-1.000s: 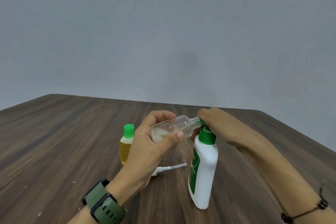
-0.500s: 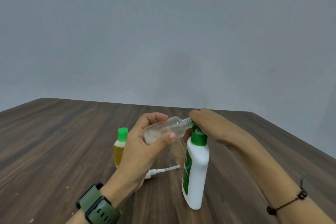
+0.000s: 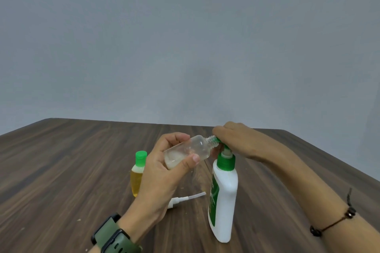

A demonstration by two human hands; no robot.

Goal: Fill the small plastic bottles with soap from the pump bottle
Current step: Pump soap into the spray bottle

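Pump head risen since half a second ago. Your left hand (image 3: 164,172) grips the clear bottle (image 3: 189,153), tilted, neck touching the spout; your right hand (image 3: 236,141) curls over the pump bottle (image 3: 223,201).

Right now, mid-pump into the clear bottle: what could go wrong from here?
1. The clear bottle is held nearly sideways by the left hand, its narrow neck at the pump nozzle; soap could miss and drip onto the table.
2. The right hand presses the pump bottle from above with nothing steadying its body; an off-centre push might tip it.
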